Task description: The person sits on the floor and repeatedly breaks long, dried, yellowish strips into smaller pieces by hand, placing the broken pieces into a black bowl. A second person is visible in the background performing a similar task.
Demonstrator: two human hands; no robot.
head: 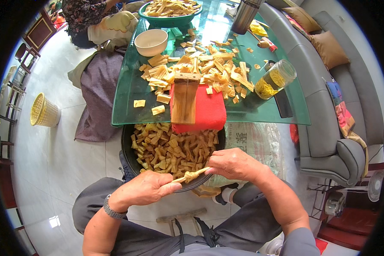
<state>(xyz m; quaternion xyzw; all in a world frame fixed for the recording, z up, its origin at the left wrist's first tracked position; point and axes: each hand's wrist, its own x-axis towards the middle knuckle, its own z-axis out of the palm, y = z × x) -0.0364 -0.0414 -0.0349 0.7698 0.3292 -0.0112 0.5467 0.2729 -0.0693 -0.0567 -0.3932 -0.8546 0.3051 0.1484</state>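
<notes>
A knotted pale yellow strip of dried plant material [190, 176] is stretched between my hands. My left hand [152, 187] pinches one end, and my right hand [225, 164] grips the other. Below the strip stands a black round tub [126, 150] full of folded, knotted tan pieces [172, 147]. Beyond it, on the edge of the glass table, a wooden block tool [184, 99] rests on a folded red cloth [211, 110]. Loose flat strips and short cut pieces [211, 67] lie heaped behind the block.
On the glass table [140, 112] stand a white bowl [151, 42], a green basin [166, 21], a glass jar [276, 78], a steel flask [245, 17] and a dark phone [284, 105]. A person sits at the left [83, 22]. A woven sack [256, 144] lies beneath the table.
</notes>
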